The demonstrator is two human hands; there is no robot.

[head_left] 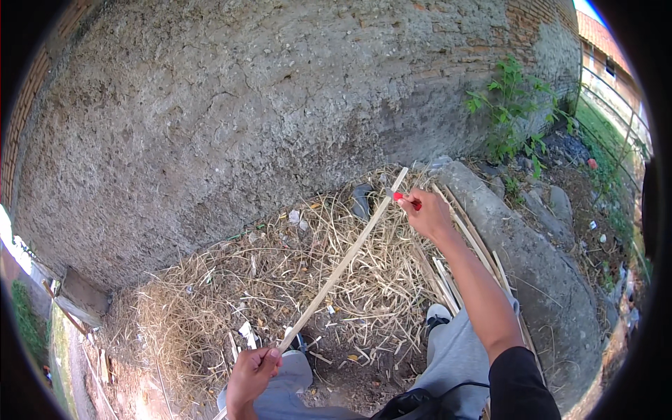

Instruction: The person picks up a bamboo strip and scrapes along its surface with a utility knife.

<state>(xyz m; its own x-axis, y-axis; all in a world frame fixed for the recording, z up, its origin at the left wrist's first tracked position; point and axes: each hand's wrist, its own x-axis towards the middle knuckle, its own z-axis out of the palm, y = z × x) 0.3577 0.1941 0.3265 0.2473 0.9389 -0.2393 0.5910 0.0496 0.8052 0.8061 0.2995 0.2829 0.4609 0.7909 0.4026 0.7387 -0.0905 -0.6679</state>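
Observation:
A long, pale bamboo strip (343, 264) slants up and to the right in front of me. My left hand (252, 378) is closed round its lower part, near my left knee. Toward the strip's far end, my right hand (427, 214) grips a small red-handled knife (400, 197). The short blade lies against or right beside the strip; whether it cuts in I cannot tell. Most of the handle is hidden by my fingers.
Curled shavings (371, 280) cover the ground below. A rough grey wall (266, 119) rises ahead. At my right, more strips (448, 283) lie beside a long stone slab (525, 259). A leafy green plant (511, 105) grows by the wall.

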